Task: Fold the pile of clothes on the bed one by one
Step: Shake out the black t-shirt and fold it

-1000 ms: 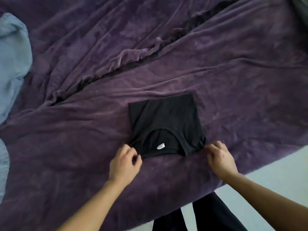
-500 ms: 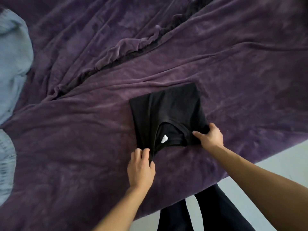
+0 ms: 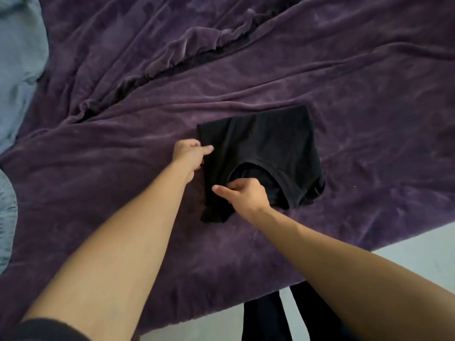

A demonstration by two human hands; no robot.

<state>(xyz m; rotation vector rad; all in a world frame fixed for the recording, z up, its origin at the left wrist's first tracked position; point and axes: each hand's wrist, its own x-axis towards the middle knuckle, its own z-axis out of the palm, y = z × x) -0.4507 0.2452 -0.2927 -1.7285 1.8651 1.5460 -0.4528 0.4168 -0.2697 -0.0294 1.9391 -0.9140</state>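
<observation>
Head view, looking down: dark trouser legs [image 3: 266, 316] stand nearest, and two bare forearms reach out over the purple bedspread [image 3: 344, 70]. The right hand [image 3: 246, 195], the nearer one, curls its fingers into the folded black T-shirt [image 3: 268, 141] just beside the collar, thumb stretched leftward. Further out, the left hand [image 3: 189, 156] pinches the shirt's left edge. The shirt lies flat on the bedspread. Light blue clothing [image 3: 17, 57] lies well apart, far left.

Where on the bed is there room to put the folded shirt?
Right of the black shirt, the purple blanket lies bare to its edge. Bare too between the shirt and the blue fabric at left. Crowded where the left hand and right hand hold the shirt.
</observation>
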